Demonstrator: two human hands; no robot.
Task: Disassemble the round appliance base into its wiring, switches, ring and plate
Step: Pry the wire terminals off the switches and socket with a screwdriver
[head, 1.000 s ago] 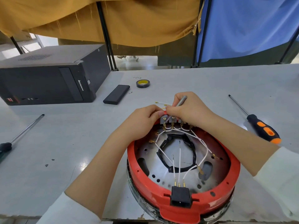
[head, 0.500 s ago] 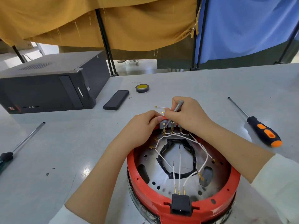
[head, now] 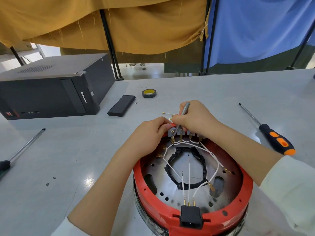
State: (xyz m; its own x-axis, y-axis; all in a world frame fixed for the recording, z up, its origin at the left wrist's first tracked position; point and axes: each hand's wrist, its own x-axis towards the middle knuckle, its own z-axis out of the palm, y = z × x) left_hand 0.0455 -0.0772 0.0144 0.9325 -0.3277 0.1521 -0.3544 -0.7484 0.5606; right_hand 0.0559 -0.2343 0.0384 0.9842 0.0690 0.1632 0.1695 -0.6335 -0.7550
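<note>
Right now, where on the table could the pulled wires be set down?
Bare table between the left screwdriver and the red base; also between tape roll and orange-handled screwdriver. Crowded around both hands at the switch block.

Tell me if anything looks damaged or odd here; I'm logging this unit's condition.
Yes: the black tape ring around the central opening of the round grey metal plate is crumpled and uneven, several white wires end loose and unconnected, and dark sooty marks stain the plate near the black plug socket.
</note>
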